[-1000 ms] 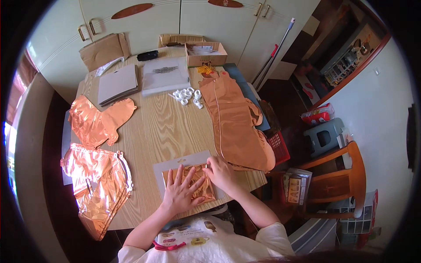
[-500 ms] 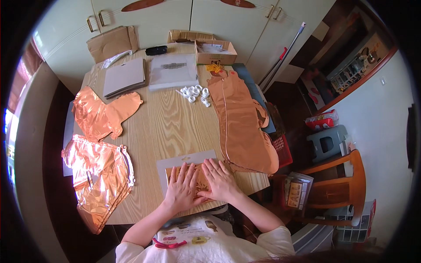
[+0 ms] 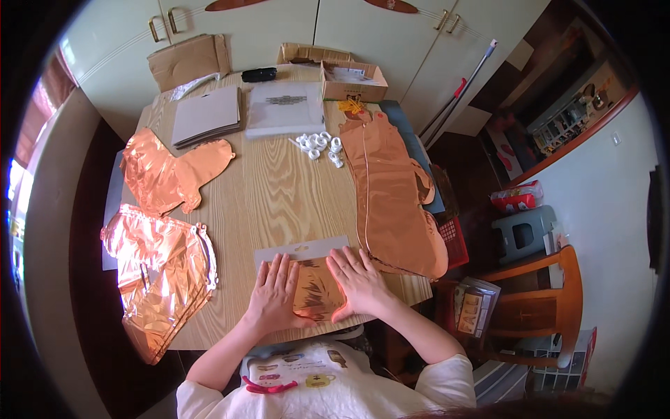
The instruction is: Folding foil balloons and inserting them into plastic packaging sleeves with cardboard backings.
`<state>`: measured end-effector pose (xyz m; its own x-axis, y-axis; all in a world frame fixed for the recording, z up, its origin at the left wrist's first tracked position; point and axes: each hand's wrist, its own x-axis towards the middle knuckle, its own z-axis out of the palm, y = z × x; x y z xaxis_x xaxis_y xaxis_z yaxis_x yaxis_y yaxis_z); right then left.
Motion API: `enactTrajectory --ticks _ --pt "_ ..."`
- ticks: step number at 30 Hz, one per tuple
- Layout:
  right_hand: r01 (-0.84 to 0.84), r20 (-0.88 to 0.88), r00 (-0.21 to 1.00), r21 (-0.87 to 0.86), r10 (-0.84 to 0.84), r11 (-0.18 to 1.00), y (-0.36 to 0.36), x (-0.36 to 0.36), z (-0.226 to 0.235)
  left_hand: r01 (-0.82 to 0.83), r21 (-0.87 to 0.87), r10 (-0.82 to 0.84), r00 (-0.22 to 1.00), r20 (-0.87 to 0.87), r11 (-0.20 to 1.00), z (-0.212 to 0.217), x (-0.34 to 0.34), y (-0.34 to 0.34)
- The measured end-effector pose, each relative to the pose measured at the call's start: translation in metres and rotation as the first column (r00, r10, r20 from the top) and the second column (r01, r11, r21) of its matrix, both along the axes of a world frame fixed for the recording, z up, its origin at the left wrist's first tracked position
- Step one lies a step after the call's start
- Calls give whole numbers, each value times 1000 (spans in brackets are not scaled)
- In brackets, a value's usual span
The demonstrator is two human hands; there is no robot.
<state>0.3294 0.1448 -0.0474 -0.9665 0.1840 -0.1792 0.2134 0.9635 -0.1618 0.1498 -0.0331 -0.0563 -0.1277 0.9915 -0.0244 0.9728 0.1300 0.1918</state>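
Left hand (image 3: 273, 297) and right hand (image 3: 359, 290) lie flat, apart, on opposite edges of one folded copper foil (image 3: 316, 292), atop one pale card (image 3: 328, 244) near the table's (image 3: 279, 199) edge; leftward lie two foil pieces (image 3: 164, 174), rightward one foil pile (image 3: 396, 209)

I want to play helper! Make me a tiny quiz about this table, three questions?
1. What colour is the shiny foil showing between the left hand and right hand?
2. True or false: the white rolls are inside the cardboard box.
3. Pick one. Directly left of the clear plastic bag is: A) a wooden chair; B) a stack of cards.

Key: 1. copper-orange; 2. false, the white rolls lie on the table; 3. B.
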Motion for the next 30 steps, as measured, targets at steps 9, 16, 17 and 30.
enactTrajectory --ticks 9,16,17,30 --pt "-44 75 996 -5 45 999 7 1 7 33 -135 -37 999 -29 990 14 -34 -18" --pt "-78 85 993 7 77 997 9 2 6 58 -221 -77 994 -81 974 15 -46 -23" --pt "-82 78 993 -10 83 997 11 2 6 59 -219 -79 993 -86 974 16 -47 -23" --pt "-79 72 994 -54 83 995 0 4 0 -5 -113 2 1000 -28 994 10 -48 -53"
